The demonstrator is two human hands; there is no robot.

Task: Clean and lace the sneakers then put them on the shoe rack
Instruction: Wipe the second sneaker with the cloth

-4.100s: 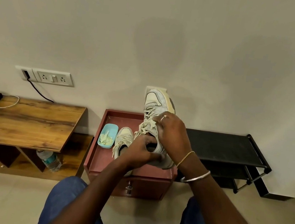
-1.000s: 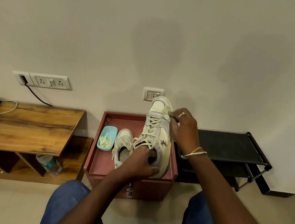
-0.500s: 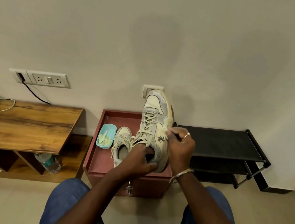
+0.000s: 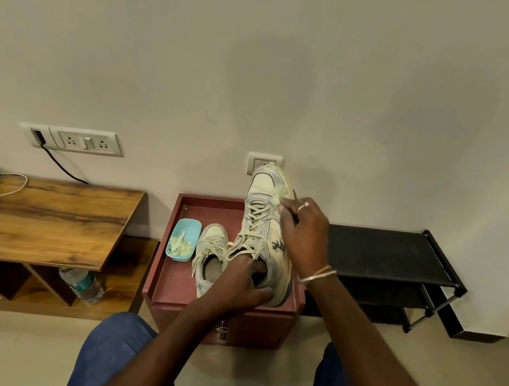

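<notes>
Now | right hand with wipe moved up sneaker | left hand unchanged

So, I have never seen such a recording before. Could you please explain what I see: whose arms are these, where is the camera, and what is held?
No machine here: all pictures come from one camera on a person's head, looking down, so both arms are that person's own. The left hand grips one sneaker at its heel opening, toe raised. The fingers of the right hand pinch a small cleaning tool, pale green at the tip, against the toe; brush or cloth, I cannot tell. On the red cabinet lie the second sneaker and a blue dish with pale bits. The black shoe rack stands to the right, a wooden table to the left.
</notes>
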